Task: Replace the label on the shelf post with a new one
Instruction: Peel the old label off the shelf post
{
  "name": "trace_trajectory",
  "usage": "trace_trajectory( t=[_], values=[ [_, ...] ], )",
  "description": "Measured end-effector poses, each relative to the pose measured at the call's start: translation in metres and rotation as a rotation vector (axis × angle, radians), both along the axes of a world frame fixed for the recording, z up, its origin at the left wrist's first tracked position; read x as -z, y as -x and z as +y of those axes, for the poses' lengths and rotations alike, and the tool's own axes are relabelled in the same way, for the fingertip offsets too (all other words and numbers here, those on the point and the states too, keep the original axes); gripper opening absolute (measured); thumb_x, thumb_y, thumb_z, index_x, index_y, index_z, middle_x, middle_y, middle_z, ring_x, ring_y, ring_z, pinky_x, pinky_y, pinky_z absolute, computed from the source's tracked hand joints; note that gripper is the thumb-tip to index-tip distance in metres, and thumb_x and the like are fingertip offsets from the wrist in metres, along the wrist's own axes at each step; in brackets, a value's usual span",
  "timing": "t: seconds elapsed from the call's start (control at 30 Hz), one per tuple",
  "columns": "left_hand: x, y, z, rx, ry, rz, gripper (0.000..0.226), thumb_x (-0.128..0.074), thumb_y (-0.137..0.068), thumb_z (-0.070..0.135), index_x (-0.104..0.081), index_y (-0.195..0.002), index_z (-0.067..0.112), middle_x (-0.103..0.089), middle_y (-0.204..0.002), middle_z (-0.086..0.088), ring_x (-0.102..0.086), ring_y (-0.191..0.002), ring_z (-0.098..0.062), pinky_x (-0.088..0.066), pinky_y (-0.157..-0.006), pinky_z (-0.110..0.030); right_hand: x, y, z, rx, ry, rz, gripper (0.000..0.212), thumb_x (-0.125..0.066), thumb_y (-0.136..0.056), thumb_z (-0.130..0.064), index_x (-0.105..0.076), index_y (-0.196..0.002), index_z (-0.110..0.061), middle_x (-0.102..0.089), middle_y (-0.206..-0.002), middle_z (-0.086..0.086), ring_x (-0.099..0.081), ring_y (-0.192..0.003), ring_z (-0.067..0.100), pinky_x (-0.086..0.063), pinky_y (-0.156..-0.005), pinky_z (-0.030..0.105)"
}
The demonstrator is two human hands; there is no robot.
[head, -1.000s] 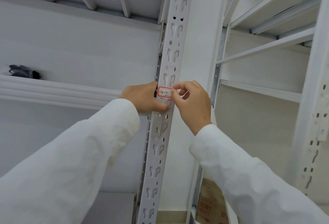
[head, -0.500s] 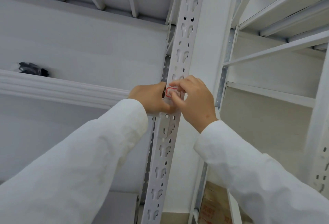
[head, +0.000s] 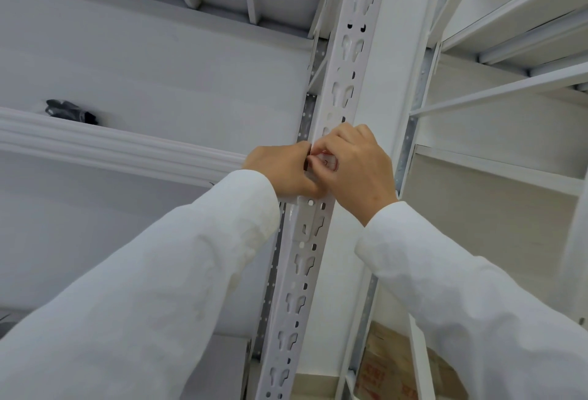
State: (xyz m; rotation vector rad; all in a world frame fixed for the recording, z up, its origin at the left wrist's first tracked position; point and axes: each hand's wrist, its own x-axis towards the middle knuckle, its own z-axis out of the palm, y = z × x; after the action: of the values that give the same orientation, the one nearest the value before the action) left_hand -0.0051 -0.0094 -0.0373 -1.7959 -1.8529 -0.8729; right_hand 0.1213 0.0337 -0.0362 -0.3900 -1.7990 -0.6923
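A white perforated shelf post (head: 345, 59) runs from the bottom middle up to the top. A small white label with a red border (head: 327, 161) is stuck on its face; only a sliver shows between my fingers. My left hand (head: 281, 169) grips the post's left edge beside the label. My right hand (head: 356, 167) covers most of the label, fingertips pinched at its left edge. Whether the label is lifted or flat on the post is hidden.
A white shelf beam (head: 111, 142) runs left from the post, with a black object (head: 70, 110) lying on that shelf. More white shelves (head: 496, 173) stand to the right. A brown cardboard box (head: 391, 368) sits low down behind the post.
My right hand has slid left over the label, which showed its writing a second ago and is now almost hidden. The view has tilted slightly.
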Motion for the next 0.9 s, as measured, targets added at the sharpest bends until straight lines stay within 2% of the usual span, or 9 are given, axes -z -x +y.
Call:
trace_trajectory(
  t=[0.1,0.2,0.27,0.33,0.4,0.47,0.6,0.73,0.9],
  values=[
    [0.002,-0.001,-0.001,-0.004,0.01,-0.003,0.037,-0.059,-0.072,0.051,-0.047,-0.092,0.023,-0.061,-0.079,0.007,-0.059,-0.077,-0.02,-0.034,-0.064,-0.028,0.001,0.0,-0.001,-0.033,0.076,-0.005,0.011,-0.069,-0.073,-0.023,-0.063,-0.066,-0.017,-0.057,-0.075,0.0,-0.047,-0.072,0.019,-0.033,-0.05,0.025],
    [0.001,-0.003,-0.003,-0.002,0.008,0.008,0.036,-0.059,-0.074,0.051,-0.043,-0.09,0.023,-0.057,-0.076,0.008,-0.056,-0.076,-0.02,-0.032,-0.065,-0.028,0.003,-0.006,0.002,-0.087,0.124,-0.015,0.008,-0.067,-0.076,-0.025,-0.065,-0.077,-0.017,-0.057,-0.082,0.0,-0.048,-0.078,0.019,-0.042,-0.052,0.03],
    [-0.001,-0.002,-0.003,0.003,-0.007,0.009,0.037,-0.058,-0.074,0.051,-0.045,-0.095,0.023,-0.061,-0.082,0.007,-0.058,-0.079,-0.02,-0.033,-0.067,-0.028,0.002,-0.006,0.003,-0.088,0.107,-0.021,0.012,-0.064,-0.077,-0.026,-0.066,-0.086,-0.017,-0.058,-0.086,0.0,-0.049,-0.081,0.02,-0.047,-0.054,0.035],
    [-0.003,-0.001,-0.004,0.002,-0.011,0.009,0.039,-0.058,-0.074,0.051,-0.046,-0.097,0.022,-0.063,-0.086,0.006,-0.059,-0.081,-0.021,-0.035,-0.069,-0.028,0.001,-0.004,0.003,-0.084,0.084,-0.022,0.012,-0.063,-0.077,-0.025,-0.067,-0.085,-0.016,-0.058,-0.086,0.002,-0.05,-0.08,0.022,-0.048,-0.051,0.038],
    [-0.002,0.0,-0.005,0.0,-0.003,0.009,0.037,-0.059,-0.074,0.05,-0.043,-0.091,0.022,-0.06,-0.08,0.006,-0.057,-0.078,-0.021,-0.034,-0.069,-0.029,0.002,-0.002,0.004,-0.08,0.061,-0.031,0.015,-0.06,-0.078,-0.028,-0.067,-0.083,-0.016,-0.058,-0.084,0.002,-0.049,-0.078,0.023,-0.048,-0.049,0.039],
    [-0.001,-0.001,-0.006,0.0,0.006,0.007,0.036,-0.06,-0.074,0.05,-0.041,-0.087,0.023,-0.055,-0.073,0.008,-0.055,-0.075,-0.021,-0.033,-0.069,-0.028,0.004,-0.003,0.005,-0.086,0.052,-0.034,0.021,-0.055,-0.078,-0.033,-0.066,-0.081,-0.016,-0.057,-0.083,0.002,-0.048,-0.077,0.022,-0.048,-0.05,0.039],
    [-0.001,-0.002,-0.005,0.001,-0.004,0.005,0.032,-0.059,-0.074,0.048,-0.042,-0.087,0.024,-0.058,-0.077,0.007,-0.056,-0.076,-0.021,-0.034,-0.068,-0.028,0.001,-0.001,0.004,-0.078,0.104,-0.033,0.015,-0.067,-0.076,-0.029,-0.063,-0.077,-0.014,-0.055,-0.083,0.002,-0.043,-0.077,0.018,-0.047,-0.052,0.038],
    [0.003,-0.002,-0.004,0.001,-0.015,0.003,0.031,-0.058,-0.075,0.047,-0.042,-0.087,0.023,-0.058,-0.076,0.007,-0.056,-0.076,-0.021,-0.034,-0.067,-0.028,-0.004,-0.003,0.0,-0.085,0.176,-0.068,0.016,-0.068,-0.076,-0.027,-0.058,-0.072,-0.015,-0.049,-0.082,-0.002,-0.037,-0.077,0.013,-0.047,-0.056,0.038],
    [0.0,-0.002,-0.003,0.005,-0.003,0.007,0.036,-0.058,-0.074,0.051,-0.044,-0.094,0.024,-0.061,-0.082,0.007,-0.059,-0.079,-0.021,-0.036,-0.069,-0.028,-0.003,-0.01,-0.003,-0.074,0.192,-0.081,0.013,-0.066,-0.078,-0.028,-0.063,-0.087,-0.019,-0.053,-0.09,-0.003,-0.046,-0.085,0.016,-0.045,-0.059,0.033]
  ],
)
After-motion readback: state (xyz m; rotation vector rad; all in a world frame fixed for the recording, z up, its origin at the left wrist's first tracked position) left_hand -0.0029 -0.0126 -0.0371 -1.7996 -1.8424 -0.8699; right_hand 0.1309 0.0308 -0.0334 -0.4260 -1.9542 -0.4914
